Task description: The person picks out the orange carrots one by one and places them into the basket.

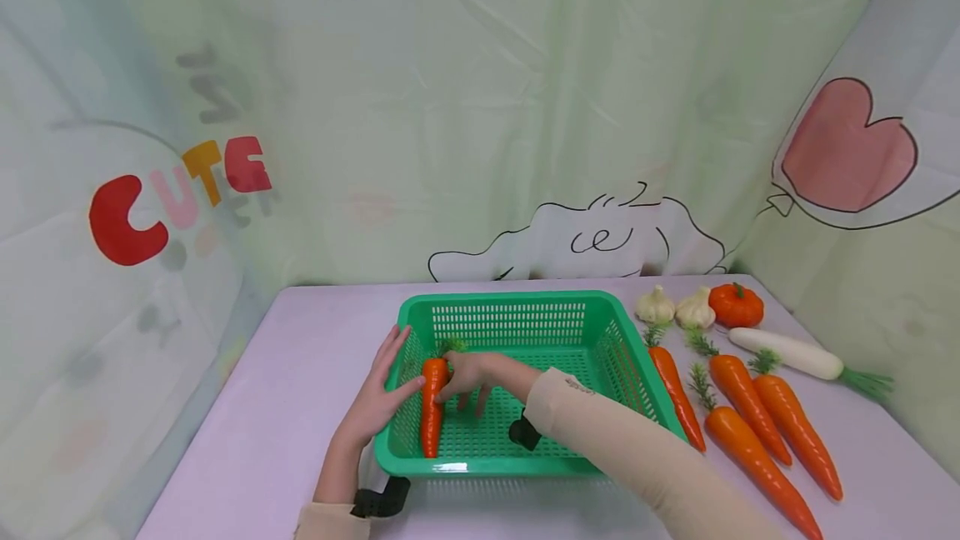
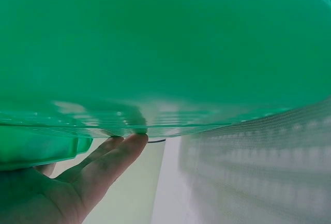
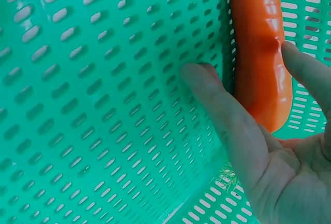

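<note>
An orange carrot (image 1: 432, 415) with a green leafy top lies lengthwise along the left side of a green plastic basket (image 1: 517, 467). My right hand (image 1: 467, 375) reaches into the basket and pinches the carrot near its leafy end. In the right wrist view the thumb (image 3: 305, 69) presses the carrot's side, another finger passes behind it, and the remaining fingers extend over the perforated basket floor. My left hand (image 1: 378, 398) is at the basket's left rim, fingers spread; in the left wrist view its fingertips (image 2: 135, 140) are right at the basket's underside edge.
Right of the basket lie several carrots (image 1: 750, 457), a white radish (image 1: 787, 352), two garlic bulbs (image 1: 656, 307) and a small orange pumpkin (image 1: 737, 305). The pale table (image 1: 247, 407) extends left of the basket. A printed curtain (image 1: 420, 107) hangs behind.
</note>
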Tool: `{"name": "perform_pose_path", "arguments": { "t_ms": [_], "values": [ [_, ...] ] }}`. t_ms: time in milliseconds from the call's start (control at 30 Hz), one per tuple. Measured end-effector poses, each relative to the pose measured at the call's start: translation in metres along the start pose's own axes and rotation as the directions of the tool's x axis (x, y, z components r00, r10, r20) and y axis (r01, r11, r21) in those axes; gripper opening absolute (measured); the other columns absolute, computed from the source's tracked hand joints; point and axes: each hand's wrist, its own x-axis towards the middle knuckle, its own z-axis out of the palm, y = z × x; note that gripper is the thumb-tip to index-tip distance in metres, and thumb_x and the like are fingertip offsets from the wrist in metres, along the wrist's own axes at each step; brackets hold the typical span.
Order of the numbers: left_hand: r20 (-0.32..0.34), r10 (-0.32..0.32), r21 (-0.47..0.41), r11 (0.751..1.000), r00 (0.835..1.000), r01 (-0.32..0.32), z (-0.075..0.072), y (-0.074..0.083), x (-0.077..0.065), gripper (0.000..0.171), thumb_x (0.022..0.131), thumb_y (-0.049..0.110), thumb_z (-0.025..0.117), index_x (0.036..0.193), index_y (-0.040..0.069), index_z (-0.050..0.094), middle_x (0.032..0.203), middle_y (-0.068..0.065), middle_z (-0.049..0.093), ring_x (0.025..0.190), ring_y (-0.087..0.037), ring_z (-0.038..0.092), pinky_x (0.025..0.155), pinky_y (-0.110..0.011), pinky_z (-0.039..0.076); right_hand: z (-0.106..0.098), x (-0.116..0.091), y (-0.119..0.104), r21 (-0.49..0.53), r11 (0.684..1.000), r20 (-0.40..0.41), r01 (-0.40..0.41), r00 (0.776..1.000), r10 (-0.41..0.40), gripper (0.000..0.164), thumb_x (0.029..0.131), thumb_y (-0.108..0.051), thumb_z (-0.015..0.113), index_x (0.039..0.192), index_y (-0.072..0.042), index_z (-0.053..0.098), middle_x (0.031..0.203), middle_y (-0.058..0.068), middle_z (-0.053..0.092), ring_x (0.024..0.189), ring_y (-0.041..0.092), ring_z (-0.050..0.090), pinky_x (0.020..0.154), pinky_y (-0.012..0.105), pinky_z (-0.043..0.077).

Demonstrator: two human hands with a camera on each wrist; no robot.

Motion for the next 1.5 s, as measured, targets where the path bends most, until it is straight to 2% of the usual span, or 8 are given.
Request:
{"name": "perform_pose_path", "arguments": {
  "t_ms": [267, 533, 633, 800, 1033, 1200, 1367, 1500],
  "values": [
    [-0.001, 0.002, 0.003, 1.000, 1.000, -0.002, 0.001, 0.001, 0.001, 0.071, 0.088, 0.017, 0.060, 0.147, 0.021, 0.021, 0.153, -0.003, 0.003, 0.137, -0.033, 0.002, 0.096, -0.069, 0.011, -0.002, 0.000, 0.002, 0.012, 1.000, 0.005, 0.012, 1.000, -0.012, 0.065, 0.086, -0.012, 0.064, 0.139, -0.003, 0.025, 0.108, 0.019, 0.052, 0.086, 0.036, 0.060, 0.066, 0.052, 0.051],
    [-0.005, 0.015, 0.021, 1.000, 1.000, -0.015, 0.000, 0.001, 0.000, 0.070, 0.087, 0.016, 0.060, 0.146, 0.021, 0.023, 0.153, -0.005, 0.004, 0.137, -0.034, 0.004, 0.095, -0.070, 0.012, -0.008, -0.003, 0.015, 0.173, 0.984, 0.051, 0.032, 0.998, -0.042, 0.076, 0.087, -0.016, 0.062, 0.145, -0.004, 0.013, 0.129, 0.024, 0.042, 0.094, 0.037, 0.058, 0.070, 0.052, 0.051],
    [0.000, 0.020, 0.017, 1.000, 1.000, -0.020, 0.000, 0.002, 0.001, 0.070, 0.087, 0.016, 0.060, 0.146, 0.020, 0.023, 0.153, -0.005, 0.003, 0.137, -0.035, 0.003, 0.095, -0.070, 0.012, -0.016, -0.009, 0.017, 0.190, 0.981, 0.094, 0.027, 0.995, -0.046, 0.077, 0.088, -0.018, 0.061, 0.146, -0.006, 0.012, 0.130, 0.023, 0.044, 0.101, 0.038, 0.056, 0.073, 0.052, 0.050],
    [-0.003, 0.001, 0.010, 1.000, 1.000, -0.001, -0.001, 0.002, 0.001, 0.071, 0.087, 0.016, 0.061, 0.146, 0.021, 0.023, 0.153, -0.005, 0.002, 0.137, -0.034, 0.003, 0.096, -0.069, 0.012, -0.033, -0.028, 0.015, 0.167, 0.984, 0.143, 0.061, 0.986, -0.086, 0.071, 0.090, -0.022, 0.059, 0.145, -0.007, 0.017, 0.126, 0.017, 0.051, 0.109, 0.039, 0.052, 0.076, 0.052, 0.049],
    [-0.007, -0.009, 0.000, 1.000, 1.000, 0.009, 0.000, 0.000, 0.001, 0.071, 0.087, 0.016, 0.061, 0.146, 0.022, 0.023, 0.153, -0.006, 0.003, 0.137, -0.035, 0.004, 0.096, -0.069, 0.012, -0.053, -0.066, 0.016, 0.142, 0.981, 0.132, 0.130, 0.980, -0.149, 0.066, 0.089, -0.024, 0.060, 0.144, -0.013, 0.025, 0.128, 0.012, 0.050, 0.108, 0.034, 0.054, 0.077, 0.050, 0.049],
    [-0.013, 0.005, 0.006, 1.000, 1.000, -0.005, 0.001, -0.001, 0.002, 0.071, 0.086, 0.016, 0.062, 0.146, 0.023, 0.024, 0.153, -0.007, 0.004, 0.137, -0.034, 0.004, 0.096, -0.069, 0.012, -0.067, -0.091, 0.021, 0.115, 0.980, 0.095, 0.164, 0.980, -0.176, 0.068, 0.088, -0.026, 0.062, 0.144, -0.014, 0.024, 0.133, 0.012, 0.046, 0.108, 0.027, 0.055, 0.076, 0.045, 0.051],
    [-0.014, 0.009, 0.005, 1.000, 1.000, -0.009, 0.001, -0.002, 0.002, 0.071, 0.086, 0.016, 0.062, 0.146, 0.022, 0.023, 0.153, -0.005, 0.003, 0.137, -0.035, 0.003, 0.096, -0.070, 0.011, -0.083, -0.111, 0.029, 0.096, 0.974, 0.031, 0.204, 0.978, -0.208, 0.072, 0.087, -0.026, 0.064, 0.145, -0.015, 0.022, 0.138, 0.015, 0.040, 0.114, 0.030, 0.051, 0.079, 0.044, 0.050],
    [-0.014, 0.004, 0.005, 1.000, 1.000, -0.004, 0.000, -0.002, 0.001, 0.071, 0.087, 0.016, 0.062, 0.146, 0.021, 0.023, 0.153, -0.004, 0.003, 0.137, -0.034, 0.003, 0.096, -0.069, 0.011, -0.093, -0.122, 0.037, 0.078, 0.963, -0.021, 0.257, 0.966, -0.256, 0.076, 0.085, -0.029, 0.066, 0.146, -0.017, 0.022, 0.140, 0.016, 0.038, 0.117, 0.031, 0.049, 0.081, 0.043, 0.049]
  ]
}}
